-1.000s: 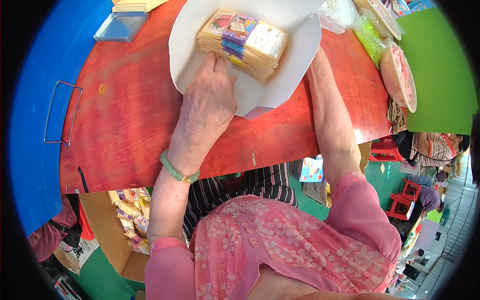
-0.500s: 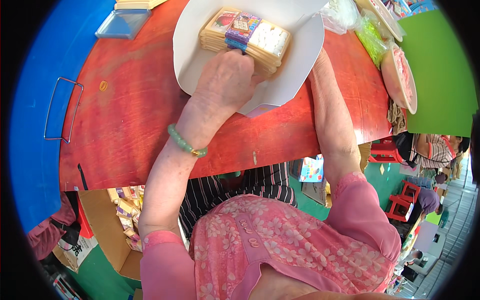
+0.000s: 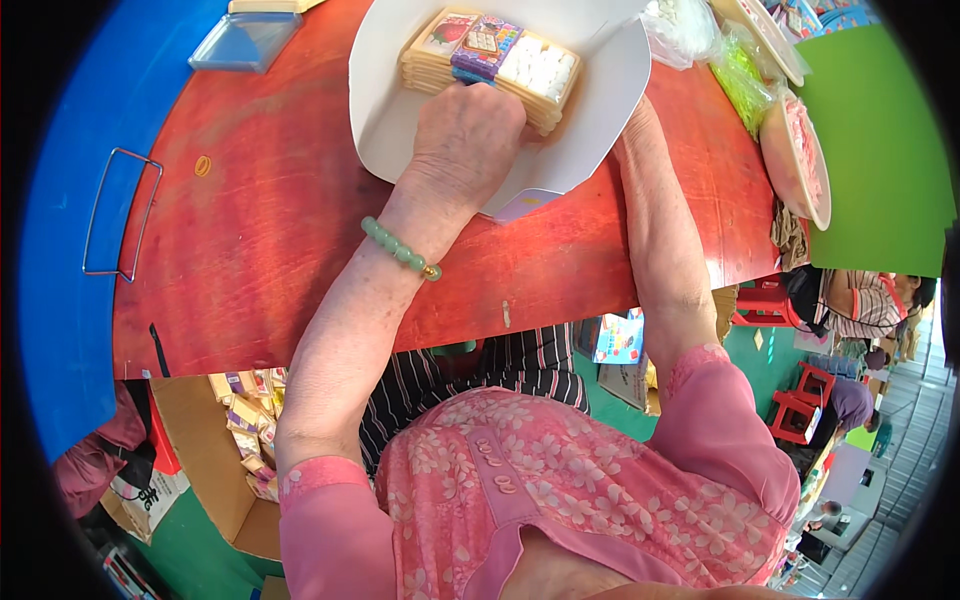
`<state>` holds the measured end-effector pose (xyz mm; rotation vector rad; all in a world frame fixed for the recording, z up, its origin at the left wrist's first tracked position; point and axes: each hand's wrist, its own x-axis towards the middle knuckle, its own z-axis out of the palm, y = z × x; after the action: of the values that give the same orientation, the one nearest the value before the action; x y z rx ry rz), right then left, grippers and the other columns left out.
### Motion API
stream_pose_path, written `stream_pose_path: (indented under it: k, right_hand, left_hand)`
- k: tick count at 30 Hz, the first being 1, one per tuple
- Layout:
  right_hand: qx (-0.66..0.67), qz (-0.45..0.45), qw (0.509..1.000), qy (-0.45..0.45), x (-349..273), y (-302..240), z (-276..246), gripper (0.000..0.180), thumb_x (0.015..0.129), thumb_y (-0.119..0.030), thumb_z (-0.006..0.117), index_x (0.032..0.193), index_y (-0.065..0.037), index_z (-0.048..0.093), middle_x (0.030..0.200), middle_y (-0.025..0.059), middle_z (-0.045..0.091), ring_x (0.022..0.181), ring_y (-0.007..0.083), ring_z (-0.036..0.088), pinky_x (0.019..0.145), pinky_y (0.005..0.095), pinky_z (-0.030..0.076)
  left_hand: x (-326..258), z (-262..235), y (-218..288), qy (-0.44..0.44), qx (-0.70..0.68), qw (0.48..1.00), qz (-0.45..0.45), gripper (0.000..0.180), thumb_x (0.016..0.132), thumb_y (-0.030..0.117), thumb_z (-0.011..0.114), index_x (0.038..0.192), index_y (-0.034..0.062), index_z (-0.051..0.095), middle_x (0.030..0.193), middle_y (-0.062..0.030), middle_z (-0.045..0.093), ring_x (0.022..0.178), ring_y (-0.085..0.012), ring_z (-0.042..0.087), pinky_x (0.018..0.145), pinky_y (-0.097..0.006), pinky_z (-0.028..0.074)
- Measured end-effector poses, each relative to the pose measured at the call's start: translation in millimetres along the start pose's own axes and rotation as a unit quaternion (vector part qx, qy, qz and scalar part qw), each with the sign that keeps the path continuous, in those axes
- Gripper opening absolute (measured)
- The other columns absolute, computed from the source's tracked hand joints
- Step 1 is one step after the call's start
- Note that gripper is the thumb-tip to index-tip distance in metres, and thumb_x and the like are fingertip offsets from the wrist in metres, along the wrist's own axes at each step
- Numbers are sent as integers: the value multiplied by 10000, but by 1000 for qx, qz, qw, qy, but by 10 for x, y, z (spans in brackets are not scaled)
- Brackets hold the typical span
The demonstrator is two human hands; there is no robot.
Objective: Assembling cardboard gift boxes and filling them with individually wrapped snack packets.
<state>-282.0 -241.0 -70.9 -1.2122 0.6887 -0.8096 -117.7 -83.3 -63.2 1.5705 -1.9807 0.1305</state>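
A stack of yellowish paper sheets [image 3: 500, 60] with a colourful band across its middle lies on a large white paper sheet [image 3: 390, 110] on the red table [image 3: 260, 230]. My left hand [image 3: 465, 130], with a green bead bracelet on its wrist, rests against the stack's near side, fingers curled onto it. My right forearm [image 3: 665, 230] runs up the right side of the white sheet. My right hand is hidden behind the sheet's raised right edge, so its fingers cannot be seen.
A blue surface with a wire handle [image 3: 120, 215] borders the table on the left, and a clear plastic box [image 3: 245, 40] lies at the back. A plate [image 3: 795, 160] and a green bag [image 3: 740, 70] sit right. A cardboard box of packets [image 3: 235, 440] stands below. Another person [image 3: 860, 300] sits right.
My left hand has slid forward across the white sheet and closed on the stack's near side. The stack and sheet have shifted slightly away from me. The right arm stayed put.
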Motion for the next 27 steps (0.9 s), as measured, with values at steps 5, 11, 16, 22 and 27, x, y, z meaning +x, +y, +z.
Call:
stream_pose_path:
  k: [5, 11, 16, 22, 27]
  right_hand:
    - [15, -8, 1000, -3, 15, 24, -60, 419, 936, -327, 581, 1206, -8, 575, 1181, 111, 623, 1027, 197, 633, 852, 357, 558]
    - [19, -39, 999, 34, -68, 50, -158, 418, 936, -322, 576, 1209, -4, 575, 1171, 113, 626, 1027, 204, 630, 853, 356, 554]
    - [-25, -101, 989, 107, -95, 15, -210, 424, 936, -312, 573, 1221, 1, 567, 1176, 115, 625, 1040, 213, 622, 872, 360, 536]
    - [-67, -160, 973, 156, -271, -89, -131, 430, 936, -301, 569, 1236, 7, 558, 1181, 118, 624, 1057, 225, 612, 895, 365, 515]
    - [-57, -112, 987, 104, -346, 130, 65, 436, 935, -291, 566, 1248, 13, 550, 1185, 121, 623, 1070, 235, 604, 914, 370, 498]
  left_hand:
    - [17, -40, 89, -8, 11, 1000, -1, 90, 722, 52, 623, 680, 69, 700, 685, -114, 676, 704, -263, 688, 613, -349, 561]
    - [4, -16, 126, -8, 4, 1000, -4, 80, 709, 48, 631, 673, 79, 696, 681, -103, 675, 715, -251, 678, 628, -339, 556]
    - [26, 18, 93, 1, 2, 1000, 4, 78, 698, 41, 631, 666, 80, 690, 684, -104, 674, 728, -255, 677, 643, -333, 551]
    - [12, -76, 101, 42, -28, 998, 43, 112, 740, 67, 596, 690, 77, 696, 714, -127, 683, 748, -237, 694, 649, -350, 552]
    - [-236, -144, 30, 22, -128, 991, -33, 123, 745, 65, 577, 684, 36, 679, 674, -164, 661, 709, -301, 685, 626, -410, 543]
